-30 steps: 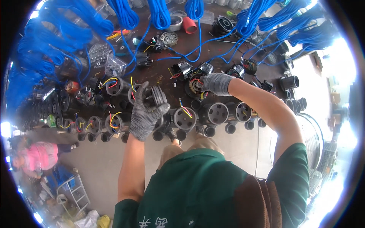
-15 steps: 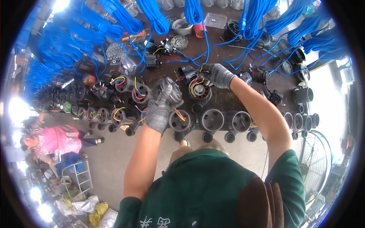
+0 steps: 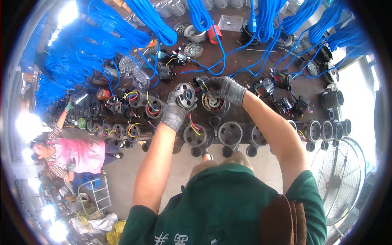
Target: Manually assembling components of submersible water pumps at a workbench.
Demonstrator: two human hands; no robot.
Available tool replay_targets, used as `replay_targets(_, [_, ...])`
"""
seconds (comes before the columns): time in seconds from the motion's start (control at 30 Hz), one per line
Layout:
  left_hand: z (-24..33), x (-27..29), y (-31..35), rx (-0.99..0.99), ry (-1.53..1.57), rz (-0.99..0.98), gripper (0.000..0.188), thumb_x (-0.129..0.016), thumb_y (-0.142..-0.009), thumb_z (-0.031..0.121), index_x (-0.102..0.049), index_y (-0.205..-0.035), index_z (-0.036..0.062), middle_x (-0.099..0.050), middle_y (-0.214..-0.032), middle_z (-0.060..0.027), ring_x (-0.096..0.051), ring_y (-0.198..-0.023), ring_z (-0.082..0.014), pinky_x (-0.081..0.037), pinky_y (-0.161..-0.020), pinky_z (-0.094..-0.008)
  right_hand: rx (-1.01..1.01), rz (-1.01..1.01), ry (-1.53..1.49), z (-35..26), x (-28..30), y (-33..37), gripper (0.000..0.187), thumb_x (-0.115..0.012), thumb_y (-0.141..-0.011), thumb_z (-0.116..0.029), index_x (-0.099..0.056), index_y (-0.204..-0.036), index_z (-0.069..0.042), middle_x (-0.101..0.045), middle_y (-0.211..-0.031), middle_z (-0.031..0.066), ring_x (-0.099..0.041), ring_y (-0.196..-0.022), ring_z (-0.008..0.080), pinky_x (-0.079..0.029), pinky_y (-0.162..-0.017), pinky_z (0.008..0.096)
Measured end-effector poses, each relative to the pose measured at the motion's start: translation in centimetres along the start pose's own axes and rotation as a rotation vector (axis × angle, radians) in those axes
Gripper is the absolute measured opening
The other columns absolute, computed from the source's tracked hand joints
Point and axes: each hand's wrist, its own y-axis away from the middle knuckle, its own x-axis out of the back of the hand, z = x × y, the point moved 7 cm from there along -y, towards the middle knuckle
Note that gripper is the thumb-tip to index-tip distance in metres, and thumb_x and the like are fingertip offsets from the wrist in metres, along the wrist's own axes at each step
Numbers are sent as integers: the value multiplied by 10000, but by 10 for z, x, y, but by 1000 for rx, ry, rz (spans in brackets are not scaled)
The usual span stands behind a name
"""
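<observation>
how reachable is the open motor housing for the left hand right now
Probably not to grasp: the left hand is close to the open motor housing, but holds a round grey cap, and the right hand partly covers the housing in this view.

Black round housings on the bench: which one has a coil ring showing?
The housing nearest your right hand: its reddish coil ring shows, while the nearby front-row housings have perforated faces.
</observation>
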Motion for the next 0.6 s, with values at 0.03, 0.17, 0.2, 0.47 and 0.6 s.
replay_targets(0.03, [0, 5, -1, -22, -76, 50, 679, -726, -757, 425, -580, -1356, 140, -670, -1263, -130, -662, -1121, -379, -538, -955, -550, -53, -62, -48, 5, -1, -1, 569, -707, -873, 32, -571, -1421, -41, -677, -1324, 86, -613, -1166, 126, -495, -1059, 315])
replay_targets(0.17, [3, -3, -4, -68, -218, 83, 726, -767, -753, 401, -536, -1405, 182, -645, -1297, -115, -659, -1130, -371, -545, -936, -531, -12, -90, 5, -5, 5, 5, 562, -713, -865, 29, -581, -1408, -35, -648, -1375, 96, -595, -1227, 151, -469, -1099, 339])
replay_targets(0.2, [4, -5, -2, -93, -249, 96, 730, -776, -754, 400, -531, -1410, 193, -640, -1303, -114, -661, -1127, -371, -550, -926, -524, 57, -101, 46, -12, 4, 6, 497, -701, -873, 26, -615, -1358, -36, -689, -1273, 81, -607, -1162, 131, -486, -1066, 341])
replay_targets(0.47, [-1, 4, -17, -31, -205, 64, 675, -763, -791, 431, -551, -1392, 209, -649, -1294, -110, -670, -1121, -350, -560, -908, -498, 133, -71, 16, 1, 9, 3, 363, -689, -948, -60, -648, -1306, -18, -736, -1148, 62, -668, -1037, 131, -554, -966, 332])
replay_targets(0.6, [0, 1, -16, -37, -264, 55, 667, -759, -792, 436, -559, -1386, 207, -652, -1295, -95, -672, -1124, -333, -566, -893, -485, -268, -94, -247, 21, 5, 2, 330, -681, -983, -124, -658, -1296, -19, -752, -1080, 62, -690, -891, 107, -587, -864, 305])
